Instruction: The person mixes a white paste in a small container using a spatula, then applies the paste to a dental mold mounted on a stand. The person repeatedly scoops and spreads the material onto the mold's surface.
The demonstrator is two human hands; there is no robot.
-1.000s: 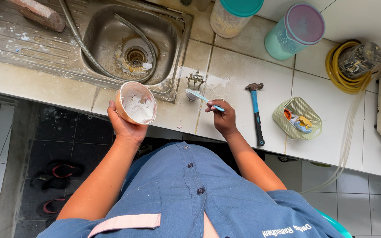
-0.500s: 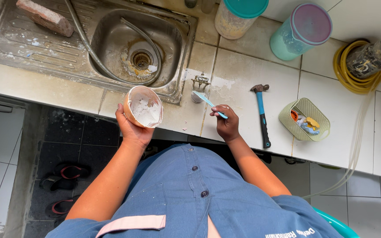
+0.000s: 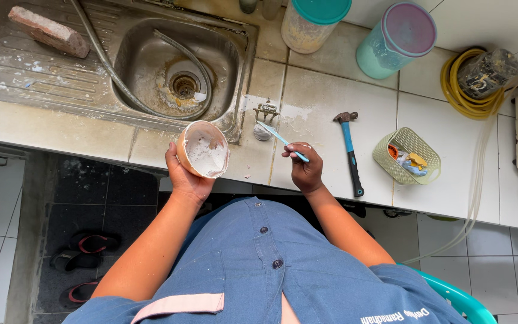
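My left hand (image 3: 186, 177) holds a small tan bowl (image 3: 203, 149) with white paste inside, tilted toward me above the counter's front edge. My right hand (image 3: 304, 170) grips a thin light-blue stick (image 3: 282, 141), its tip pointing at a small metal fitting (image 3: 265, 112) set in the tiled counter just right of the steel sink (image 3: 175, 66). White paste is smeared on the tiles around the fitting.
A blue-handled hammer (image 3: 350, 151) lies right of my right hand, beside a small green basket (image 3: 406, 156). Two lidded containers (image 3: 397, 39) stand at the back. A coiled yellow hose (image 3: 472, 87) sits far right. A brick (image 3: 49, 31) rests on the drainboard. Sandals (image 3: 85, 246) lie on the floor.
My right hand has lifted slightly and drawn the stick back from the fitting. The bowl has stayed in my left hand, a little higher.
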